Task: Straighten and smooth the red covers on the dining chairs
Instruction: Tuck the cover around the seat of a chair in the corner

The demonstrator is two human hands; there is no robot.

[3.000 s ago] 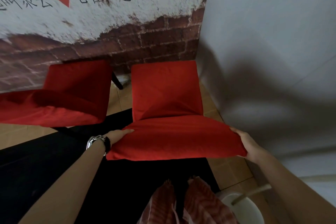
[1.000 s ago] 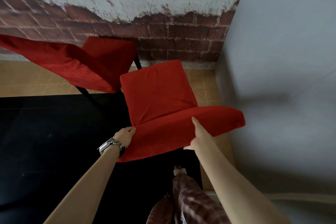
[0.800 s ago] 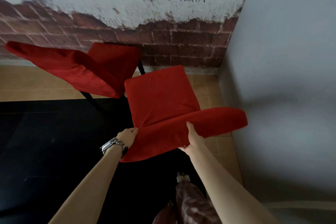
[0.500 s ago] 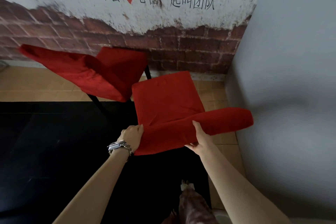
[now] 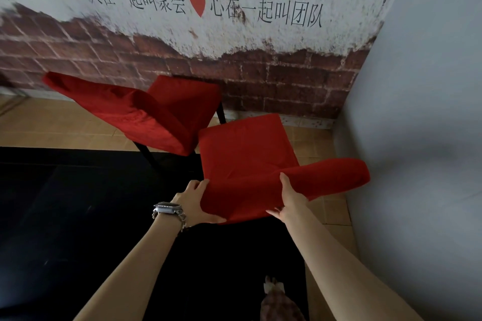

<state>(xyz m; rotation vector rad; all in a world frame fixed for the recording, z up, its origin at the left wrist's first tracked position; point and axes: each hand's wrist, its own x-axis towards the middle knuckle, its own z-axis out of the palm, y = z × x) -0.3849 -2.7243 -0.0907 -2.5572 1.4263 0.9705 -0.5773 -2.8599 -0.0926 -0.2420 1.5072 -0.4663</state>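
Nearest, under both forearms, lies a black glossy surface (image 5: 65, 216). Above it the left hand (image 5: 194, 200), a silver metal wristwatch (image 5: 167, 208) just behind it on the wrist, wraps the left end of the red fabric cover (image 5: 326, 177) that sleeves the near chair's backrest. Its fingers (image 5: 199, 185) curl over the top edge and its thumb runs along underneath, so that corner is clamped between them. Just right of those fingers the right hand (image 5: 292, 199) holds the same cover nearer its middle, its thumb (image 5: 283, 180) laid straight up the cloth and the other fingers tucked under the lower edge (how hard they bite I cannot tell, the cloth hides them). Beyond that thumb the cover's right end juts out unheld toward the plain grey wall (image 5: 417, 112). To do this well, I judge the left hand should anchor its corner while the right slides outward along the top edge, drawing the cloth taut and level rather than tugging down, which could twist it. Past both sets of fingertips the red padded seat (image 5: 242, 146) lies fairly flat. Farther off, left of the left fingers, a second red-covered chair (image 5: 117, 112) with a rumpled back stands before the brick-patterned wall (image 5: 287, 81) and probably needs the same treatment.
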